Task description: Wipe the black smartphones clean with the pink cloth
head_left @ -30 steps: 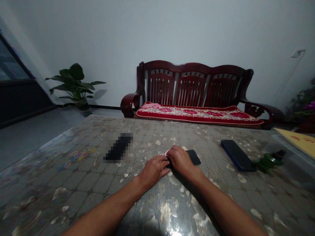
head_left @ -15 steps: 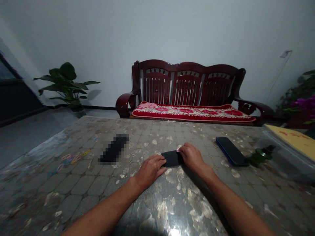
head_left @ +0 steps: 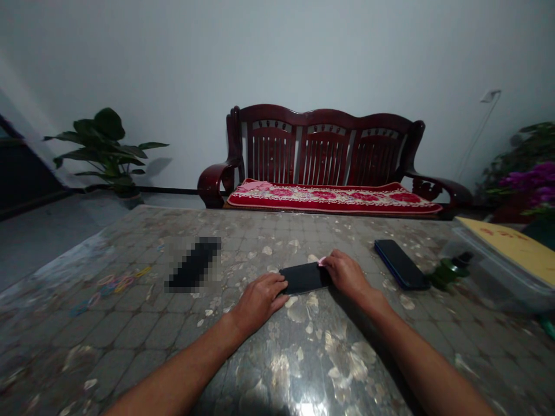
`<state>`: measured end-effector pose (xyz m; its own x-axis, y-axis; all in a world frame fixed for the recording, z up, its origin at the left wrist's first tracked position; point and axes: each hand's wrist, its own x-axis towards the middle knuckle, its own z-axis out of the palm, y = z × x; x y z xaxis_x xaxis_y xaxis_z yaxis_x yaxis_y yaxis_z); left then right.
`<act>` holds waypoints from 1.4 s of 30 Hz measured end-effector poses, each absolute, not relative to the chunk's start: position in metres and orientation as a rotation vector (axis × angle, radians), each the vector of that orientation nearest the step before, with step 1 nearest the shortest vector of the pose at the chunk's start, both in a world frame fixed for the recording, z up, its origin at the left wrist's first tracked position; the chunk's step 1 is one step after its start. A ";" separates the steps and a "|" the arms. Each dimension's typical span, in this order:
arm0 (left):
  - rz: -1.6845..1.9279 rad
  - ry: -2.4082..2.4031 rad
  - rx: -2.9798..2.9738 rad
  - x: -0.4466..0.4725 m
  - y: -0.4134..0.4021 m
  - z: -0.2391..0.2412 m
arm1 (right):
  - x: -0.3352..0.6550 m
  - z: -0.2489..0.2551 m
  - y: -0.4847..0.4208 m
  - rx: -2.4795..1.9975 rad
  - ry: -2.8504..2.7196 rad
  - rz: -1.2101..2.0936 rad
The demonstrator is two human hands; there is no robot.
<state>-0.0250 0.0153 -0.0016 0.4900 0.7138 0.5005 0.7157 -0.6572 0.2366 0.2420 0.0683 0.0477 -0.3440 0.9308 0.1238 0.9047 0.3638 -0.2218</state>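
A black smartphone [head_left: 305, 278] lies flat on the table in front of me, its dark face up. My left hand [head_left: 262, 296] grips its left end, fingers on the top edge and thumb at the near side. At the phone's right end, my right hand [head_left: 346, 271] is closed in a pinch on a small pink cloth [head_left: 322, 262], which touches the far right corner. Most of the cloth is hidden by the fingers, so its size and exact material are unclear.
Another phone [head_left: 401, 264] lies to the right, beside a green bottle [head_left: 451, 270] and a clear plastic box [head_left: 481, 283] with a yellow top. Leftward are a blurred-out dark object [head_left: 194, 264] and several coloured rubber bands [head_left: 117, 283]. A wooden bench [head_left: 325, 144] stands beyond the table.
My right hand has shifted right along the phone with the pink cloth, so more of the dark surface shows. My left hand stays on the left end. The view has turned slightly.
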 end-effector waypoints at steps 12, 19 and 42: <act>-0.934 -1.310 -2.710 -0.026 0.016 -0.005 | 0.256 0.045 0.061 -1.592 -2.373 0.219; -0.912 -1.327 -2.710 -0.025 0.015 -0.002 | 0.238 0.045 0.041 -1.432 -2.453 0.295; -0.884 -1.344 -2.728 -0.026 0.015 -0.004 | 0.245 0.054 0.044 -1.365 -2.570 0.186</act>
<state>-0.0260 0.0150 -0.0042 0.4840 0.7382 0.4699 0.7238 -0.6395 0.2591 0.2447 0.0443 0.0539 -0.5421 0.8289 0.1384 0.8004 0.5594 -0.2155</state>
